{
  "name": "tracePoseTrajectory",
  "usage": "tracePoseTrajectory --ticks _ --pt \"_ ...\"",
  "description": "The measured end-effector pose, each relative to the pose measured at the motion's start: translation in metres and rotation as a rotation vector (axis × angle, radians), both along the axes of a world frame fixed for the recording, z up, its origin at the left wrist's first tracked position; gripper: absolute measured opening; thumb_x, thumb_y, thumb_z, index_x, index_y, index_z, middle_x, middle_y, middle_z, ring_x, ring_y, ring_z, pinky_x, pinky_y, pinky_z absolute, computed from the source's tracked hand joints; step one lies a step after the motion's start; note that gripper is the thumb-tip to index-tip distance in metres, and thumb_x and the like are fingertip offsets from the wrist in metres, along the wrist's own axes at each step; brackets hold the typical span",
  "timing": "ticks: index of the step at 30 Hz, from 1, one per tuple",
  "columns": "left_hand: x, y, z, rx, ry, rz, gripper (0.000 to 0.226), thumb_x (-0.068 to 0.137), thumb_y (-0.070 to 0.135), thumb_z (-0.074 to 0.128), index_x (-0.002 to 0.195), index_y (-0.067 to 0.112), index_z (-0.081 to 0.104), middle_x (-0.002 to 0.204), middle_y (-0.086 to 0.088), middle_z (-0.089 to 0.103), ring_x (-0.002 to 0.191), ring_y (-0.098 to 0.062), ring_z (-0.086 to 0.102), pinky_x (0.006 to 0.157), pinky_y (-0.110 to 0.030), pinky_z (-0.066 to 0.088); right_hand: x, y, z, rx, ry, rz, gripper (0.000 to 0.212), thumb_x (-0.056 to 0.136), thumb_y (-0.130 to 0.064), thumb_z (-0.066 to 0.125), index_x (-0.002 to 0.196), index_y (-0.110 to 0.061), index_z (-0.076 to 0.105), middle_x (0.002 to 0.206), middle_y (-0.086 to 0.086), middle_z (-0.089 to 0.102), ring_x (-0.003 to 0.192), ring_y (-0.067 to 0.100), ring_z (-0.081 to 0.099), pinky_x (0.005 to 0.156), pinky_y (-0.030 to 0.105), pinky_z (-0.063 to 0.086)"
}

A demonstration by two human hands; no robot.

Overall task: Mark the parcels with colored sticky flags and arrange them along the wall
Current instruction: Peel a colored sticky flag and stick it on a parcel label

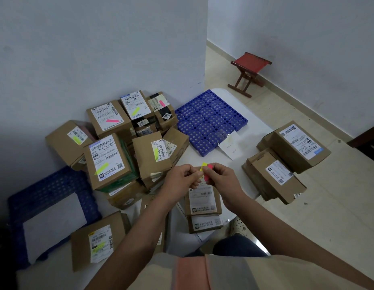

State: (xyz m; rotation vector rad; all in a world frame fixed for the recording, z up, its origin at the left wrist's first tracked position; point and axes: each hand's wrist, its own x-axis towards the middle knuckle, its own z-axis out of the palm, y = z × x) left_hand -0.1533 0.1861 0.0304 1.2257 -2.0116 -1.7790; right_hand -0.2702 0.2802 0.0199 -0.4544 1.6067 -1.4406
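Observation:
Both hands meet in the middle over a small brown parcel (203,200) with a white label. My left hand (183,176) and my right hand (222,177) pinch a small pad of sticky flags (207,170), yellow and pink. Against the wall lies a pile of brown parcels (127,143), several bearing yellow or pink flags. A second parcel (205,223) lies under the one below my hands. Two larger unflagged parcels (286,162) sit at the right.
A blue perforated plastic pallet (211,118) lies on the white mat by the wall corner, a paper slip (229,145) at its edge. Another blue pallet (48,201) with a white sheet is at left. A red folding stool (250,73) stands far right.

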Motion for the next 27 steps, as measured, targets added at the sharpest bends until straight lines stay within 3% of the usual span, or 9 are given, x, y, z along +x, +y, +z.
tracePoseTrajectory --ticks 11,14,16,18,21,27 --pt "0.0000 -0.0018 0.0024 -0.122 -0.093 -0.082 0.019 0.100 0.016 0.055 0.089 0.008 0.068 0.079 -0.004 0.070 0.068 -0.012 0.065 0.066 -0.020 0.055 -0.0049 0.0022 -0.0057 0.036 0.121 0.076 0.011 0.092 -0.016 0.067 0.097 -0.008 0.071 0.077 0.008 0.065 0.070 0.010 0.058 0.068 0.023 0.051" --pt "-0.0013 -0.0008 0.0041 -0.299 -0.179 -0.092 0.017 0.098 0.023 0.059 0.092 0.011 0.069 0.079 -0.001 0.069 0.070 -0.010 0.065 0.064 -0.019 0.052 -0.0057 0.0032 -0.0052 0.102 0.304 0.112 0.011 0.092 -0.019 0.065 0.097 -0.010 0.071 0.081 0.008 0.069 0.069 0.009 0.060 0.066 0.020 0.050" --pt "-0.0022 -0.0006 0.0068 -0.410 -0.223 -0.089 0.018 0.098 0.026 0.058 0.093 0.013 0.069 0.079 0.000 0.069 0.072 -0.012 0.065 0.066 -0.025 0.054 -0.0067 0.0030 -0.0060 0.155 0.447 0.138 0.011 0.093 -0.021 0.065 0.100 -0.013 0.069 0.085 0.002 0.069 0.075 0.009 0.063 0.067 0.020 0.050" --pt "-0.0026 -0.0021 0.0056 -0.347 -0.174 -0.046 0.015 0.097 0.025 0.061 0.092 0.013 0.070 0.079 -0.002 0.070 0.074 -0.016 0.067 0.072 -0.032 0.057 -0.0076 0.0023 -0.0069 0.155 0.518 0.143 0.011 0.092 -0.022 0.065 0.101 -0.016 0.069 0.087 -0.001 0.069 0.080 0.011 0.064 0.069 0.022 0.051" --pt "-0.0015 -0.0020 0.0035 -0.072 -0.068 0.009 0.011 0.093 0.025 0.067 0.095 0.015 0.070 0.082 -0.002 0.072 0.076 -0.015 0.070 0.079 -0.035 0.060 -0.0062 0.0010 -0.0064 0.130 0.536 0.141 0.010 0.092 -0.024 0.066 0.096 -0.015 0.068 0.081 0.001 0.067 0.073 0.011 0.061 0.064 0.019 0.048" --pt "0.0026 -0.0036 -0.0019 0.117 0.024 0.048 0.007 0.089 0.018 0.072 0.091 0.012 0.069 0.083 -0.003 0.070 0.075 -0.012 0.066 0.077 -0.026 0.057 -0.0076 0.0009 -0.0075 0.073 0.196 0.058 0.005 0.090 -0.015 0.067 0.089 -0.013 0.071 0.071 0.003 0.065 0.067 0.010 0.059 0.073 0.032 0.054"
